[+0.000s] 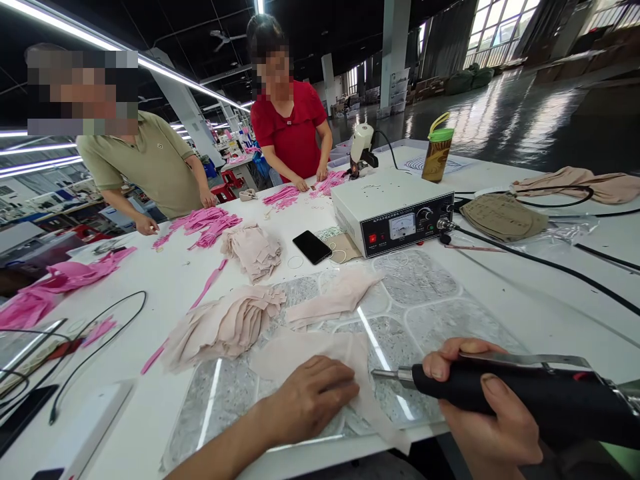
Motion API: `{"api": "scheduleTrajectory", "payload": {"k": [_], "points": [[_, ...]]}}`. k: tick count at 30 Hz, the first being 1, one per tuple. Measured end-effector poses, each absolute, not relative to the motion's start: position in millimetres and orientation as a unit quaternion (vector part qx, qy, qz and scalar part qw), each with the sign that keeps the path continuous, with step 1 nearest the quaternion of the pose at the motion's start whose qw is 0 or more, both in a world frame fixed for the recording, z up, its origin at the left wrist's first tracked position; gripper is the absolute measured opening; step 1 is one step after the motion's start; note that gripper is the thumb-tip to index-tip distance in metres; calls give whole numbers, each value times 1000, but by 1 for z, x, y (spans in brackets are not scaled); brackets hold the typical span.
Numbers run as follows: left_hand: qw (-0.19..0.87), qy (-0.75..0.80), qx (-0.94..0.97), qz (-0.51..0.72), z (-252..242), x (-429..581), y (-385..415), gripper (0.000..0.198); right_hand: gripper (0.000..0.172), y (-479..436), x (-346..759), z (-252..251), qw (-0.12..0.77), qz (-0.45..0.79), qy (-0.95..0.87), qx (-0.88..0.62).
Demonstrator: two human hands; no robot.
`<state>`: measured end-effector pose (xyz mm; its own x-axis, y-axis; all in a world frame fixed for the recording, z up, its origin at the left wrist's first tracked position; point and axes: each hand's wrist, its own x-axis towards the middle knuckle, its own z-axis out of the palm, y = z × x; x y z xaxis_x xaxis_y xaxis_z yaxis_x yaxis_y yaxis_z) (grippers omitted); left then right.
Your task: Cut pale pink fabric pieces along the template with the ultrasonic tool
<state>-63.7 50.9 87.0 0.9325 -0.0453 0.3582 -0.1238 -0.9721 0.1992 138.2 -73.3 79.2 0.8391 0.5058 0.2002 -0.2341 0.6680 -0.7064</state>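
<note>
My left hand (316, 397) presses on a thin beige fabric piece (345, 347), its fingers bent and close together. A strip of that cloth trails over the table's front edge. My right hand (493, 413) is wrapped round a black handheld ultrasonic cutter (520, 383). The cutter's metal tip points left, just beside the fabric's right side; whether it touches the cloth I cannot tell. Under the fabric lies a clear sheet over a grey stone-patterned mat (430, 327). Behind it rests a folded beige piece (335, 299), with a fanned beige stack (225, 327) to the left.
A white control box (395, 207) with a dial stands beyond the mat, near a black phone (312, 247) and a bottle (438, 155). Black cable (540, 267) crosses the right side. Two people handle pink fabric (210, 223) across the table. A white bar (85, 433) lies front left.
</note>
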Motion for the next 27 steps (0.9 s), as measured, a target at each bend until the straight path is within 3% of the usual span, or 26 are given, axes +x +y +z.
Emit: {"api": "scheduleTrajectory", "payload": {"k": [6,11,18,24,27], "points": [[116,16,973,197,82,-50,63,24,17,-70,148,78,897,186,-162,-366],[181,138,964,139,82,-31,76,23,15,-74,161,76,892,171,-138,-396],[240,229,938,103,81,-10,81,12,30,-93,170,61,853,183,-155,-463],[335,275,897,93,88,-13,79,2,57,-125,175,39,750,273,-155,-582],[390,294,868,93,91,-18,81,5,46,-141,163,35,668,358,-158,-633]]}}
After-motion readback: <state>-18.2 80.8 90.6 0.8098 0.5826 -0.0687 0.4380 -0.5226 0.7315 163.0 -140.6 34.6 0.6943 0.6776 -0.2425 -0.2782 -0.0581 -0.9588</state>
